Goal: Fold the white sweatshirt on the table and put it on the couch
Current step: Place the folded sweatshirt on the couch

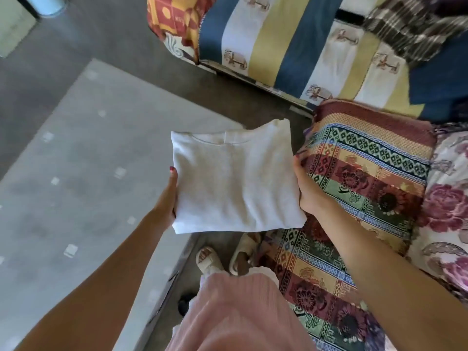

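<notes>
Between a grey tabletop (83, 158) and a couch (364, 178) draped in patterned throws, a person carries the folded white sweatshirt (235, 178) in mid-air, left hand (166, 201) and right hand (307, 188) gripping opposite edges, fingers mostly hidden beneath. Held only at its sides, the soft, neat square with its collar uppermost could sag and unfold before landing.

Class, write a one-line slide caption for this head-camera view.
Both hands, left hand and right hand, carry the folded white sweatshirt from the table towards the patterned couch.
</notes>
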